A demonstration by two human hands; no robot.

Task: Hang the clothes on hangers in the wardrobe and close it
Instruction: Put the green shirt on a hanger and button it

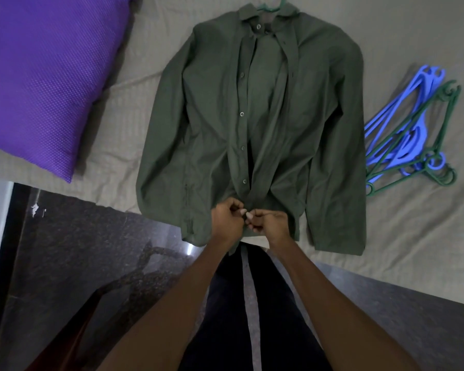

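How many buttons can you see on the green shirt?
5 buttons show on the green shirt: one at the collar, then down the front. Another may be hidden under the hands.

Dim, flat indoor light is falling across the scene, and colours are looking muted. Just below where the two hands [248, 219] are pinching, a small bright glare is shining on the polished dark floor [97, 253], which is also reflecting a dim silhouette. Wide-angle distortion is bending lines toward the edges. Forearms nearest the camera are looking soft and slightly blurred.
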